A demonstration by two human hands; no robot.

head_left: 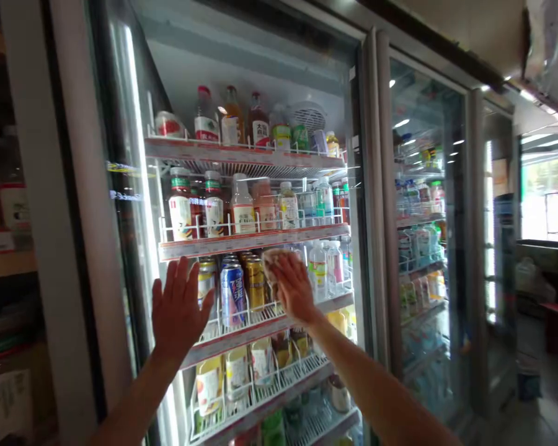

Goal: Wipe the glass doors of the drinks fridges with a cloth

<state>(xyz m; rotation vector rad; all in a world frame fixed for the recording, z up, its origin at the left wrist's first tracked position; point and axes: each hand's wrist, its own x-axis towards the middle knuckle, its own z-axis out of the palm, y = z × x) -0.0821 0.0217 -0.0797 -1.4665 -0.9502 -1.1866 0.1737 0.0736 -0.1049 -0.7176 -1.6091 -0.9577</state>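
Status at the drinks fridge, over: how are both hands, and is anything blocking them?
Right hand holding a cloth up at the glass door. Left hand raised, open; contact with glass unclear. Nothing seen blocking either hand.

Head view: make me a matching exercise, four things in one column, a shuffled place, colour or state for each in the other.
1. Left hand
2. Cloth
3. Blue can
4. Light strip

A. under the right hand
B. glowing white
C. open, thumb out to the side
D. beside gold cans

Pairs: 1-C; 2-A; 3-D; 4-B
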